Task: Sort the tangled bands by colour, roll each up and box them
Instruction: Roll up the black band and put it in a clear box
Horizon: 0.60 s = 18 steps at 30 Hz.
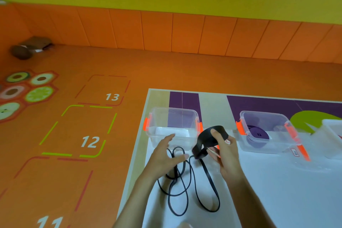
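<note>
Nearest the person, the loose length of the long black flat rubber band [205,139] lies in slack, overlapping loops on the white table top [277,200]. The loops are stretched roughly from near to far, and the strands climb away from the person toward the hands. Over the far end of those loops the left hand [164,155] hovers palm down, fingers straight and spread, gripping nothing; whether its thumb touches a strand I cannot tell. Just to its right, the right hand [226,153] lifts the wide first turn of the band off the table, thumb pressed on the outer face and fingers curled behind, so it pinches the band. From that turn the slack runs down and to the left, directly beneath the left hand, which is therefore the nearer one to feed it; the rolling looks barely begun. Just beyond the left hand, and beyond-left of the raised turn, stands a clear plastic box with orange latches [192,112], no band showing in it, probably the destination. Well to the right, a second clear box [262,114] holds a rolled purple band [257,134]. Farther off lies the orange floor [166,68].
</note>
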Available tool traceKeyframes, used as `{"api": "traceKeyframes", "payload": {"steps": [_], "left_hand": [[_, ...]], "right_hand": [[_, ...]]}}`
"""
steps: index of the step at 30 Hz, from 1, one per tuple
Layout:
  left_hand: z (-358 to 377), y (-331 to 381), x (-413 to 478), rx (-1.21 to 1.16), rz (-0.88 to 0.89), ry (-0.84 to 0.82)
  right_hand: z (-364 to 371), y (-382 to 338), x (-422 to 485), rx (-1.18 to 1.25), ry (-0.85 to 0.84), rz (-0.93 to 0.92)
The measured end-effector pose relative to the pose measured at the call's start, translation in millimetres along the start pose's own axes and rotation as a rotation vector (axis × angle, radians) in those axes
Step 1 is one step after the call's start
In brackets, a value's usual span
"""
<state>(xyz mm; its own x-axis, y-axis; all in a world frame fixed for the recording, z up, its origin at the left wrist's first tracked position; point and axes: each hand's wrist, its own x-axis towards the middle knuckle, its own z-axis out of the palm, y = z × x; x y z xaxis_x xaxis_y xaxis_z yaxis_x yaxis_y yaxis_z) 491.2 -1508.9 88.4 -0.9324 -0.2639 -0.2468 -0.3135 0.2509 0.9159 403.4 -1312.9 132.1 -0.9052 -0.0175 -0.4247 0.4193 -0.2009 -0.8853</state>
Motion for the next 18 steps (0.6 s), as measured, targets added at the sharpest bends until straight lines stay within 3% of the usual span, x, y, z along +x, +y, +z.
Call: {"api": "traceKeyframes", "payload": {"steps": [5,9,14,18], "left_hand": [[19.1,52.7,-4.4,0.020,0.270,0.097],[25.4,59.8,-4.7,0.051,0.343,0.232],[17.7,55.1,-11.7,0.267,0.456,0.293],[19.1,48.9,-15.3,0.170,0.407,0.278]], "right_hand": [[15.0,5.0,-12.2,-0.050,-0.100,-0.026],[18.0,7.6,-20.0,-0.055,-0.189,-0.024],[16.8,7.0,-24.8,-0.111,-0.256,-0.002],[21.7,9.4,-25.9,-0.090,-0.216,-0.094]]}}
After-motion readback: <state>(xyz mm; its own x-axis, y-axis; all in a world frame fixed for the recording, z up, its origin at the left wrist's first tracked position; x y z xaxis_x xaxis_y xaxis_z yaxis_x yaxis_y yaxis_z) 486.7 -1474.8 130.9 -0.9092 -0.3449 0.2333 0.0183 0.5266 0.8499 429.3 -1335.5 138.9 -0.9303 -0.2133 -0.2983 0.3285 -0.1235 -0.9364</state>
